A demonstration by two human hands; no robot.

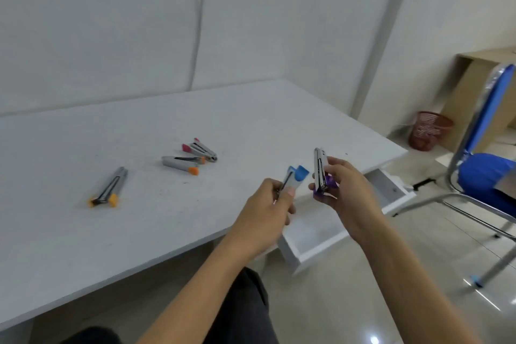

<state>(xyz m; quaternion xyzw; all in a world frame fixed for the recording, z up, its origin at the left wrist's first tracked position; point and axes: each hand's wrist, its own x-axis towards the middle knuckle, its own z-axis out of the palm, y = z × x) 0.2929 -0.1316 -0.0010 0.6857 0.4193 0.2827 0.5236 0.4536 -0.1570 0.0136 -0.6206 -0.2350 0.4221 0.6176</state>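
Observation:
My left hand (264, 211) grips a small silver stapler with blue ends (295, 177), held above the table's right front edge. My right hand (347, 193) grips a silver stapler with purple ends (320, 173), held nearly upright just to the right of the blue one. The two staplers are close together but apart. On the white table (139, 232) lie three more staplers: one with yellow ends (107, 188) at the left, one with orange ends (183, 163) in the middle, and one with pink ends (199, 148) just behind it.
An open white drawer (343, 220) sticks out below the table's right edge, under my hands. A blue chair (485, 176) with metal legs stands on the tiled floor to the right. A red mesh wastebasket (428, 130) stands by the wall, next to a wooden desk (474, 92).

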